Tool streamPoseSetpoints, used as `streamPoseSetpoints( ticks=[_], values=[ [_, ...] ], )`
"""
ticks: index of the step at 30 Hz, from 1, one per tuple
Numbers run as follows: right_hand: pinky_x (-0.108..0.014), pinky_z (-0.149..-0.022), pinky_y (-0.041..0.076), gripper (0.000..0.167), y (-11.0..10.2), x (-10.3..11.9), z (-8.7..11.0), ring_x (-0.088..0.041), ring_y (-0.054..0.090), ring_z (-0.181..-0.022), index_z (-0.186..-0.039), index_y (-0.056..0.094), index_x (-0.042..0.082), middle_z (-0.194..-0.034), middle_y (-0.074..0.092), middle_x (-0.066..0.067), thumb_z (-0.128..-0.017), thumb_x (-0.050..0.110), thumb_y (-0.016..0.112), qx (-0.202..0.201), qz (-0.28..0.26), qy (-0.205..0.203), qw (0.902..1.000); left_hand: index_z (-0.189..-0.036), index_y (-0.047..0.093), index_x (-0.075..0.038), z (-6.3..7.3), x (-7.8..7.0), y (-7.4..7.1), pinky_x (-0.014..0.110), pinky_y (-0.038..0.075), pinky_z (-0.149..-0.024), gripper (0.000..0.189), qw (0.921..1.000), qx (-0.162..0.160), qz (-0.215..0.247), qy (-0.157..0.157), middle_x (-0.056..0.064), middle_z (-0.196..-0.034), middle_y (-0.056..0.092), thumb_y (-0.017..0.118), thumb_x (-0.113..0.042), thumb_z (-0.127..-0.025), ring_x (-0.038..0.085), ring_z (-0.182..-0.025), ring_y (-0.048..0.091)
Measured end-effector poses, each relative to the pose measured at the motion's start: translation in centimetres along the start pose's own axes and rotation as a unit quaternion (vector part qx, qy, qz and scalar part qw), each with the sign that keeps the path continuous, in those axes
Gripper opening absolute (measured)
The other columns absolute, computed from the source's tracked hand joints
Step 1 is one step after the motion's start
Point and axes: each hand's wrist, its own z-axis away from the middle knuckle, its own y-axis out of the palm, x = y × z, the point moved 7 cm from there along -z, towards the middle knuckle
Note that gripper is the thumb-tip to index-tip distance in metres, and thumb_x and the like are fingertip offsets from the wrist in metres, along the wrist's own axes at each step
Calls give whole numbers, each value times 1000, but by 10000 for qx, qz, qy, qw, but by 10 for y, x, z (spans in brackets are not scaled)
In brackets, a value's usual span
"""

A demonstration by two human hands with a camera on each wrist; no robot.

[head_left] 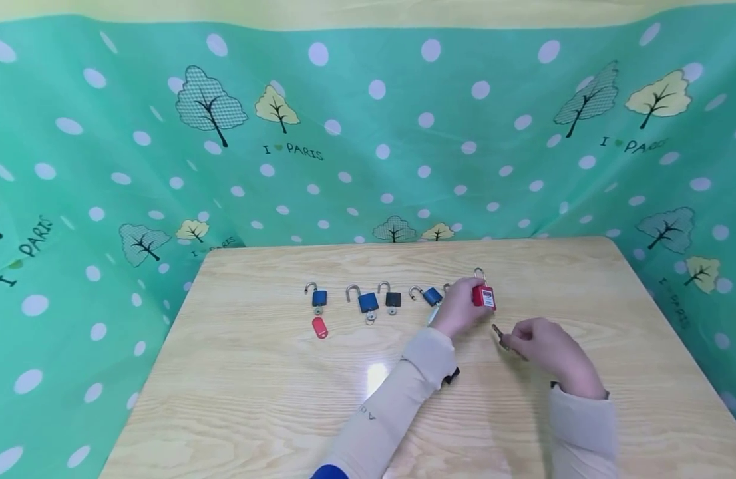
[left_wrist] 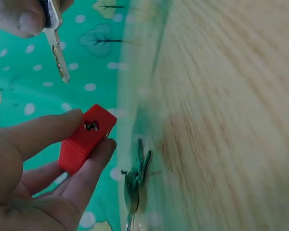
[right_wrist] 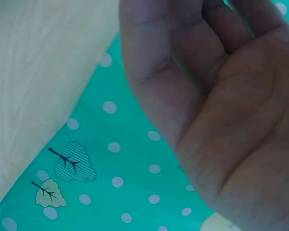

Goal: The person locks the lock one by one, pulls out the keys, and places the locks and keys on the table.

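My left hand (head_left: 458, 311) pinches a red padlock (head_left: 484, 297) by its body between thumb and fingers, its shackle pointing to the back of the table. In the left wrist view the padlock's bottom face with the keyhole (left_wrist: 91, 126) is turned toward a key (left_wrist: 59, 55). That key is pinched between thumb and fingers of my right hand (head_left: 550, 351), its blade aimed at the keyhole with a gap between them. The right wrist view shows the palm and curled fingers; the key is hidden there.
Left of my hands lie padlocks with their shackles open: a blue one (head_left: 319, 298) by a red tag (head_left: 320, 327), a larger blue one (head_left: 368, 303), a black one (head_left: 393, 299) and another blue one (head_left: 431, 297). A green dotted curtain (head_left: 404, 133) encloses the wooden table (head_left: 254, 386).
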Motion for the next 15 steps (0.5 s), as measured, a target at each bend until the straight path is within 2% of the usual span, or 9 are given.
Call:
streamPoseSetpoints(
  ticks=[4, 10, 12, 15],
  values=[
    [-28, -53, 30, 37, 7, -3, -5, -14, 38, -58, -62, 47, 13, -59, 40, 5, -93, 24, 65, 76, 70, -72, 9999, -139, 58, -13, -7, -5, 8, 17, 49, -93, 57, 9988, 105, -450, 144, 4, -134, 61, 79, -13, -85, 14, -117, 60],
    [-26, -52, 29, 33, 19, -6, -12, -13, 38, -56, -62, 60, 9, -55, 41, 6, -92, 21, 67, 285, 124, 86, 9995, -137, 59, -15, -15, -4, 18, 17, 49, -91, 55, 9933, 203, -1088, 321, 0, -127, 66, 79, -22, -87, 10, -111, 61],
    [-26, -52, 30, 32, 23, -7, -14, -12, 38, -54, -62, 63, 8, -54, 41, 7, -91, 20, 67, 341, 125, 178, 9992, -133, 62, -17, -18, -5, 20, 16, 48, -89, 52, 9869, 146, -1542, 456, -3, -120, 69, 79, -28, -85, 8, -106, 60],
    [-26, -51, 31, 32, 25, -10, -17, -12, 38, -53, -62, 65, 7, -53, 44, 6, -91, 21, 67, 395, 206, 315, 9985, -122, 70, -21, -20, -9, 22, 17, 45, -87, 42, 9687, -64, -2371, 728, -8, -106, 72, 79, -36, -84, 8, -98, 56]
  ],
)
